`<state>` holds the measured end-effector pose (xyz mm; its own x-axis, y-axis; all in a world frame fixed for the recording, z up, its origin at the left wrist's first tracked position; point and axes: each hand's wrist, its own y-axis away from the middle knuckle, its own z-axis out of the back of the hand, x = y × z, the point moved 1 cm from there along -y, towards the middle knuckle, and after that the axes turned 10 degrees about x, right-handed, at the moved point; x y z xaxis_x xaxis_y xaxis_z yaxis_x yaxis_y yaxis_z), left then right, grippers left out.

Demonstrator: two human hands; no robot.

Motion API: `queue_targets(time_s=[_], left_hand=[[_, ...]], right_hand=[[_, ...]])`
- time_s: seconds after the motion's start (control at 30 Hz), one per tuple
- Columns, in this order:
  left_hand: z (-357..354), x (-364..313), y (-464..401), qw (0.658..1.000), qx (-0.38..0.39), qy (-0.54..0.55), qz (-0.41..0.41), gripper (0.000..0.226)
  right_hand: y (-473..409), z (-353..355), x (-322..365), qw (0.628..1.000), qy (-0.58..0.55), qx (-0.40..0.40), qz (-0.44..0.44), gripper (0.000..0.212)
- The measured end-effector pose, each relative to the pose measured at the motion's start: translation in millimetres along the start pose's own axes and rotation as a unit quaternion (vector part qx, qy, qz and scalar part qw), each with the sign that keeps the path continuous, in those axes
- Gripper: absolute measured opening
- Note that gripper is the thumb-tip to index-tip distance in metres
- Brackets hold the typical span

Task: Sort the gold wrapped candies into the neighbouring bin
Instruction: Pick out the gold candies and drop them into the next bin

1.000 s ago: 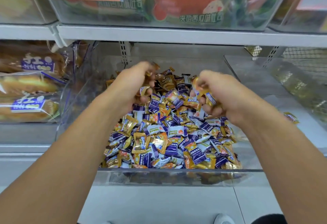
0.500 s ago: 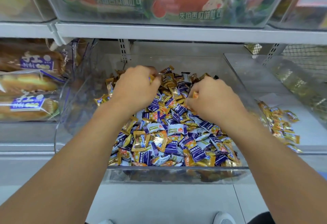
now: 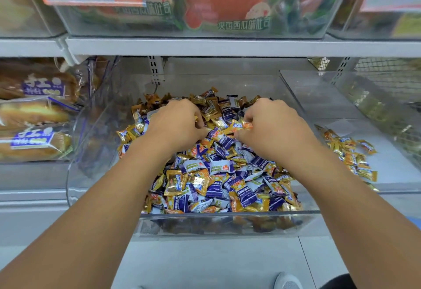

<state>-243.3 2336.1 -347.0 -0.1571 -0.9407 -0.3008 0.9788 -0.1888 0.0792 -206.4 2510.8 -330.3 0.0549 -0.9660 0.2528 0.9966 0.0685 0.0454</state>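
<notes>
A clear plastic bin (image 3: 227, 222) on the shelf holds a heap of gold, purple and white wrapped candies (image 3: 218, 174). Both of my hands are down in the heap near its back. My left hand (image 3: 175, 124) has its fingers curled into the candies; what it holds is hidden. My right hand (image 3: 271, 126) pinches a gold wrapped candy (image 3: 245, 125) at its fingertips. The neighbouring bin (image 3: 387, 181) on the right holds a small pile of gold wrapped candies (image 3: 350, 154).
Packaged bread loaves (image 3: 34, 115) fill the bin on the left. A white shelf edge (image 3: 205, 47) runs above, with bins of red packets and price signs over it. The floor and one shoe (image 3: 287, 280) show below.
Both hands were raised and gripping candies a second ago; they have dropped into the heap and moved towards the back. The camera tilted, bringing the right bin's gold pile into view.
</notes>
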Motion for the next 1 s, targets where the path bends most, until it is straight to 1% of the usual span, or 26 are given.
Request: queue_targets(time_s=[0.07,0.13,0.2,0.27,0.3,0.33,0.4,0.43,0.47,0.5,0.53,0.6,0.7,0.77,0.9,0.93,1.0], left_hand=[[-2,-2,1,0.999,0.006,-0.042,-0.006,0.021],[-2,-3,2,0.999,0.008,-0.043,-0.009,0.023],[3,-4,4,1.0,0.009,0.02,-0.021,0.021],[13,-10,10,0.99,-0.003,0.133,-0.041,0.021],[17,-14,14,0.98,-0.007,0.193,-0.053,0.022],[21,-22,20,0.966,0.001,0.251,-0.067,0.024],[25,-45,31,0.929,0.053,0.352,-0.099,0.024],[24,-59,34,0.907,0.087,0.394,-0.118,0.023],[22,-74,36,0.889,0.117,0.42,-0.135,0.022],[20,-89,34,0.88,0.142,0.428,-0.149,0.022],[17,-105,32,0.877,0.163,0.422,-0.16,0.021],[14,-139,22,0.885,0.189,0.386,-0.18,0.019],[6,-184,-1,0.891,0.22,0.347,-0.194,0.018],[-2,-208,-18,0.889,0.252,0.329,-0.193,0.017],[-17,-231,-46,0.909,0.295,0.248,-0.16,0.017],[-19,-233,-50,0.916,0.29,0.234,-0.151,0.016],[-24,-236,-56,0.936,0.249,0.194,-0.154,0.017]], right_hand=[[6,1,-3,1.0,-0.011,0.001,0.001,0.035],[12,4,-6,1.0,-0.028,-0.009,0.01,0.037],[19,11,-10,0.997,-0.06,-0.026,0.032,0.043],[28,23,-15,0.993,-0.098,-0.028,0.055,0.049],[34,30,-19,0.989,-0.136,-0.015,0.058,0.049],[39,37,-26,0.977,-0.205,0.007,0.053,0.046],[49,52,-49,0.923,-0.383,0.045,0.009,0.033],[55,59,-63,0.897,-0.439,0.056,-0.022,0.028],[59,64,-80,0.878,-0.471,0.064,-0.049,0.025],[61,66,-97,0.861,-0.498,0.072,-0.077,0.025],[64,66,-113,0.846,-0.517,0.079,-0.107,0.025],[65,62,-140,0.818,-0.545,0.084,-0.163,0.022],[64,57,-171,0.775,-0.589,0.057,-0.221,0.018],[64,58,-188,0.768,-0.593,0.043,-0.236,0.019],[62,61,-204,0.755,-0.604,0.04,-0.254,0.026],[59,61,-206,0.753,-0.605,0.038,-0.254,0.027],[54,61,-209,0.754,-0.603,0.032,-0.256,0.027]])
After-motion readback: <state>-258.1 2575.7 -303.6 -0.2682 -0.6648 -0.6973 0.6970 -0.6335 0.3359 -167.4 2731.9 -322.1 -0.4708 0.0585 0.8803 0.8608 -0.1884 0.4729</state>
